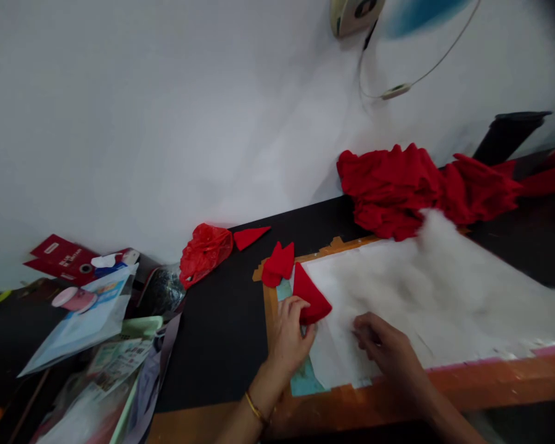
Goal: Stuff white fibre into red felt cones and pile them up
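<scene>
My left hand (290, 330) wears a bangle at the wrist and has its fingers closed on the lower left edge of a red cone-shaped cloth piece (311, 296). The piece lies tilted with its point up, over the left end of a white sheet (324, 357). To the right, apart from the cone, my right hand (382, 339) is held with fingers curled together; what they hold, if anything, is hidden and blurred. Fluffy white stuffing (398, 280) spreads over the sheet beyond that hand. More small red cloth pieces (279, 264) lie just behind the cone.
A large heap of red cloth (398, 188) sits against the wall. A red plastic bag (206, 250) and a red triangle (251, 237) lie at the back of the black table (222, 345). A green basket (155, 324) and a pink spool (74, 299) stand left. A cable (437, 65) hangs above.
</scene>
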Available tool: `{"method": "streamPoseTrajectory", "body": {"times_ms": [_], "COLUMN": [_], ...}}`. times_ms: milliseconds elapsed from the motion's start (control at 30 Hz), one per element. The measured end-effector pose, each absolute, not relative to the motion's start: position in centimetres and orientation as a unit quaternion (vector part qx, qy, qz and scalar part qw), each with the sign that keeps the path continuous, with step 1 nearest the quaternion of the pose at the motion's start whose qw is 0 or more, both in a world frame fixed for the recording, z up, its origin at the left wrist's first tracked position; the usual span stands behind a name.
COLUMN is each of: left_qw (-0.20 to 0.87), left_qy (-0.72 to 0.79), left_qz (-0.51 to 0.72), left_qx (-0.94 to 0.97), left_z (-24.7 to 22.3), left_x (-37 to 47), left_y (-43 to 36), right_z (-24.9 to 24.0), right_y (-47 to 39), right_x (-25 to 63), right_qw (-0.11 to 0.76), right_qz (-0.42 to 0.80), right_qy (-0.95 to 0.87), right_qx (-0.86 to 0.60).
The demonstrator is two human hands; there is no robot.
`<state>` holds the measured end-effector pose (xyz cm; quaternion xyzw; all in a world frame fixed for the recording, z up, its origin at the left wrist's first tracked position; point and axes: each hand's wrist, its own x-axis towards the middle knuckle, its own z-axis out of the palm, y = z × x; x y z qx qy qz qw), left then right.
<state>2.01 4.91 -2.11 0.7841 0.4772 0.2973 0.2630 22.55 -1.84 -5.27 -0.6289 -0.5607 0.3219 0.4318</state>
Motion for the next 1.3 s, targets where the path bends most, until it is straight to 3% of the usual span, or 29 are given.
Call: {"method": "streamPoseTrajectory", "body": {"times_ms": [167,300,400,533,600,667,767,867,1100,1200,1300], "left_qw": [0.123,0.185,0.25,0.288,0.297,0.303,0.325,0.339,0.345,0.324,0.464], "left_qy": [0.48,0.494,0.498,0.487,0.487,0.495,0.502,0.475,0.379,0.467,0.494], "left_qz": [0.162,0.184,0.244,0.288,0.308,0.331,0.368,0.365,0.371,0.529,0.615], "left_qx": [0.853,0.83,0.793,0.772,0.761,0.744,0.712,0.726,0.775,0.631,0.403], "left_z": [-3.0,-2.4,-1.3,-0.4,-0.4,-0.4,-0.4,0.1,1.2,0.7,0.4], "left_x": [1.0,2.4,4.1,6.1,6.6,6.7,6.8,7.4,7.6,6.3,5.9], "left_y": [7.1,8.2,8.7,8.3,8.0,7.7,7.4,6.9,4.3,4.9,6.5], "right_z": [-4.1,-3.6,-3.8,-4.5,-4.5,-4.3,-3.7,-3.9,-4.7,-3.1,-1.8], "right_y": [-1.6,-1.2,0.1,2.8,3.8,4.1,3.6,3.1,3.1,2.8,2.6], "right_x": [23.1,22.0,20.5,19.3,19.2,19.1,18.7,17.9,18.2,18.3,17.2], "right_qw": [0.461,0.492,0.513,0.399,0.347,0.386,0.513,0.561,0.595,0.596,0.601], "right_qz": [0.382,0.421,0.375,0.183,0.152,0.192,0.331,0.426,0.414,0.437,0.462], "right_qy": [-0.509,-0.467,-0.514,-0.633,-0.648,-0.648,-0.555,-0.429,-0.384,-0.372,-0.375], "right_qx": [-0.618,-0.602,-0.576,-0.638,-0.661,-0.628,-0.565,-0.566,-0.572,-0.562,-0.534]}}
